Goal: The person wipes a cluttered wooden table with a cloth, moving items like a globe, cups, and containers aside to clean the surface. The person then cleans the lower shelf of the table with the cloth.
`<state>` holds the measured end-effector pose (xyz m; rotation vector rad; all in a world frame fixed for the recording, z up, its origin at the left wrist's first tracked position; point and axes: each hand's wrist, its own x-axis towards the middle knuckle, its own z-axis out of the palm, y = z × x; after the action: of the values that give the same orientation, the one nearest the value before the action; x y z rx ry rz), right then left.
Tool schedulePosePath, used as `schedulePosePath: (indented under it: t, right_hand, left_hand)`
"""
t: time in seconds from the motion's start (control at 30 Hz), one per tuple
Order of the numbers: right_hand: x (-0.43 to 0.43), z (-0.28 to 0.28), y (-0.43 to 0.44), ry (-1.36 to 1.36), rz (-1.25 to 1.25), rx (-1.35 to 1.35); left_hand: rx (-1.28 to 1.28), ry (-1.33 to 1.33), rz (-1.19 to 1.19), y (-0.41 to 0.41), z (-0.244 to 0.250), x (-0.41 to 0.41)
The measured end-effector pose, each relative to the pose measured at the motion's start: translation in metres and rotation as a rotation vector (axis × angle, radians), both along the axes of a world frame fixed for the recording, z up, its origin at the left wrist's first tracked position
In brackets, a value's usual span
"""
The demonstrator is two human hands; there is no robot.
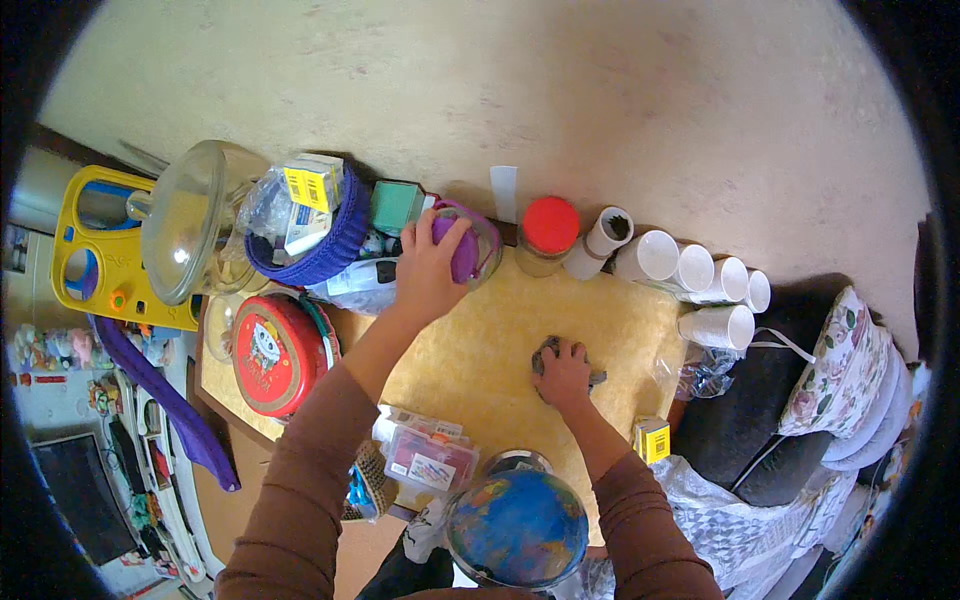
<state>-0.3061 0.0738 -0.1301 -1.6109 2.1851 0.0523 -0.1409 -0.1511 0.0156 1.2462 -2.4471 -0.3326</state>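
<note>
My left hand is at the far side of the table, its fingers closed over the purple lid of a clear container with a purple handle. Lower and to the right, my right hand presses on a crumpled grey cloth lying on the yellow-patterned tabletop. The palm covers most of the cloth. Close to the left hand are a green box and a blue knitted basket holding small boxes and plastic wrap. A jar with a red lid stands to the right of the purple-lidded container.
Stacked white paper cups line the far right edge. A large glass jar and a round red tin occupy the left side. Nearest me are a globe, a clear plastic case and a yellow box.
</note>
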Motion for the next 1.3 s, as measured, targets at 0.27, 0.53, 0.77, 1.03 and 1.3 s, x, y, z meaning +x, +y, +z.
schedulePosePath:
  t: [0.27,0.53,0.77,1.03,1.3]
  right_hand:
    - [0.0,-0.003,0.002,-0.01,-0.011,-0.026]
    - [-0.002,0.001,0.003,0.01,0.006,-0.02]
    - [-0.002,0.007,-0.002,0.016,0.01,0.032]
    - [0.012,0.006,-0.002,0.075,0.021,-0.065]
    - [0.003,-0.018,0.005,0.15,0.169,-0.122]
  left_hand:
    - [-0.004,-0.043,-0.141,-0.032,0.003,-0.023]
    - [0.124,-0.132,-0.239,-0.052,0.006,-0.037]
    - [0.02,-0.087,-0.323,-0.063,-0.007,-0.033]
    - [-0.367,0.049,-0.046,0.012,-0.045,-0.028]
    - [0.295,0.444,0.211,0.194,-0.057,0.111]
